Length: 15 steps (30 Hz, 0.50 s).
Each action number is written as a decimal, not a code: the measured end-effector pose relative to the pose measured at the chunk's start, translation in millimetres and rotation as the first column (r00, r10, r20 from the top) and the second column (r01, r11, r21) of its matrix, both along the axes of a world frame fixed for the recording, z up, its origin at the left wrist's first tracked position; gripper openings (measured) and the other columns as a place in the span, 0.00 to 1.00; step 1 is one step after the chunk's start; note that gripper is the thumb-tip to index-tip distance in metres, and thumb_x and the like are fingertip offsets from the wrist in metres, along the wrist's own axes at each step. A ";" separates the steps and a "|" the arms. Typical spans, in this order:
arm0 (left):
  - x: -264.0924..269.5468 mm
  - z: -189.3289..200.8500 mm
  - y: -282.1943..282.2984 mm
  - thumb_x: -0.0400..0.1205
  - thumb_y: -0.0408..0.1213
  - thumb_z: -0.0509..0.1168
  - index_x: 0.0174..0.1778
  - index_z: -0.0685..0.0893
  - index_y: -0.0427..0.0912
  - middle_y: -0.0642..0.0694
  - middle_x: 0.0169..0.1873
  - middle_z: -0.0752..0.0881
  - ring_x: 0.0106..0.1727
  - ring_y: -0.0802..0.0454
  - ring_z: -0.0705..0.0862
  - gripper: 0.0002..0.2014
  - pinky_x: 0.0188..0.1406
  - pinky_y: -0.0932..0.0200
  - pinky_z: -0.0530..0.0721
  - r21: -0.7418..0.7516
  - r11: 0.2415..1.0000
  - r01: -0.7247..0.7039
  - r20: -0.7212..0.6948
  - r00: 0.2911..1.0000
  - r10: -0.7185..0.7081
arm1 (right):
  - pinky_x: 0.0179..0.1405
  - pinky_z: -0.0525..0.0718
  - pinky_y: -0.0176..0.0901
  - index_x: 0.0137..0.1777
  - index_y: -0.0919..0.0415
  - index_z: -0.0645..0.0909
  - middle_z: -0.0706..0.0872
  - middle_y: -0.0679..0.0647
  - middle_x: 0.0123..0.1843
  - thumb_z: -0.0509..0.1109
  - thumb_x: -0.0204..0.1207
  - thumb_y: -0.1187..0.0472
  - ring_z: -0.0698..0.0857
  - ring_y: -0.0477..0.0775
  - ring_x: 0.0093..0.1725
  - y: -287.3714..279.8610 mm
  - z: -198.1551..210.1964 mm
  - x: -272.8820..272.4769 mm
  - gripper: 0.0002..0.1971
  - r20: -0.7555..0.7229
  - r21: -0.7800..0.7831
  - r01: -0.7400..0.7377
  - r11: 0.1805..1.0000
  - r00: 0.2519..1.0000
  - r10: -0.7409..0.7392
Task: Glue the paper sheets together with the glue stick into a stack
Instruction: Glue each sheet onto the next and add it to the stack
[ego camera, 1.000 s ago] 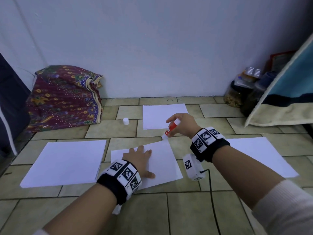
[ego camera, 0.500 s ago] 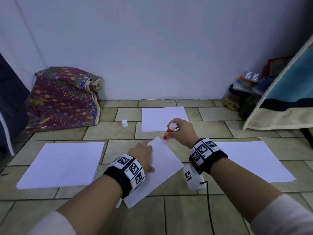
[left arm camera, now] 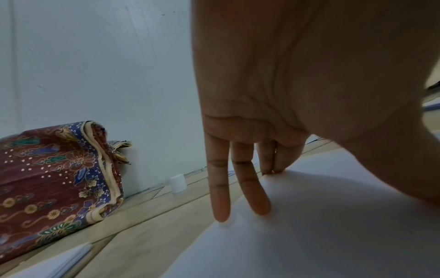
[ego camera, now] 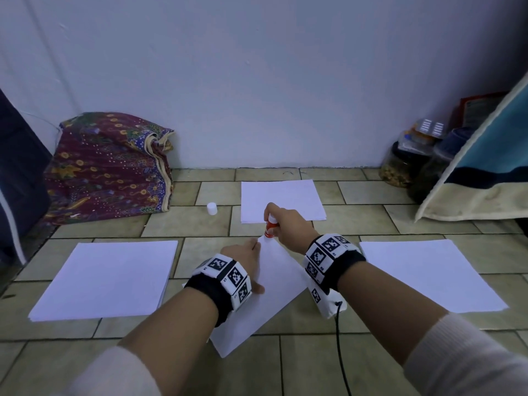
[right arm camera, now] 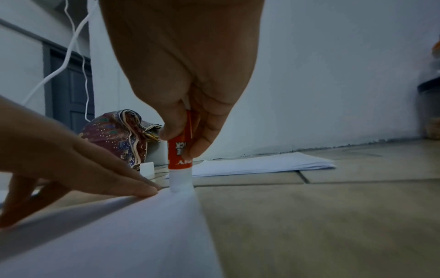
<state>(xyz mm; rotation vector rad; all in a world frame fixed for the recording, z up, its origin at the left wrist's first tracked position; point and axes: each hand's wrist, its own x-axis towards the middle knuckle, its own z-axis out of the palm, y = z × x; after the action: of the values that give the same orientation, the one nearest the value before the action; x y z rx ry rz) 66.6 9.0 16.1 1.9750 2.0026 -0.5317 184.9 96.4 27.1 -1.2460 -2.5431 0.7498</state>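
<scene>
Lying left of the middle sheet on the tiled floor are a patterned cloth bundle by the wall and a paper pile. A white cap stands beyond the sheet's left side. The left hand presses flat on the sheet with straight fingers, holding nothing. At the sheet's far corner the right hand pinches the red glue stick upright, its white tip touching the paper. Beyond that corner lies another pile; right of the sheet, a third pile, jars in the far corner.
</scene>
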 end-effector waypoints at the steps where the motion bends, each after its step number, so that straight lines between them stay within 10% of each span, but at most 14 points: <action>1: 0.7 1.1 0.4 0.71 0.62 0.73 0.82 0.55 0.40 0.46 0.73 0.71 0.63 0.44 0.81 0.51 0.57 0.51 0.81 -0.002 1.000 -0.005 0.001 1.000 0.005 | 0.34 0.70 0.39 0.57 0.61 0.72 0.86 0.59 0.52 0.63 0.79 0.72 0.79 0.56 0.45 0.4 1.1 0.8 0.11 0.026 0.011 -0.029 1.000 0.999 0.028; 15: -5.7 -3.1 -1.1 0.73 0.64 0.70 0.84 0.49 0.40 0.51 0.84 0.54 0.71 0.45 0.75 0.54 0.60 0.51 0.78 0.028 0.999 0.032 0.018 0.999 -0.032 | 0.53 0.83 0.48 0.53 0.60 0.73 0.87 0.56 0.51 0.64 0.80 0.70 0.85 0.55 0.52 -28.1 13.7 53.3 0.06 0.078 -0.090 -0.220 0.971 0.971 0.227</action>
<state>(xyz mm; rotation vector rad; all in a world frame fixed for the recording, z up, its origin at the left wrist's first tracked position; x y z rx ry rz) 60.9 7.9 13.1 2.0239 1.9806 -0.4938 238.2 68.3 40.9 -1.0474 -2.7841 0.8692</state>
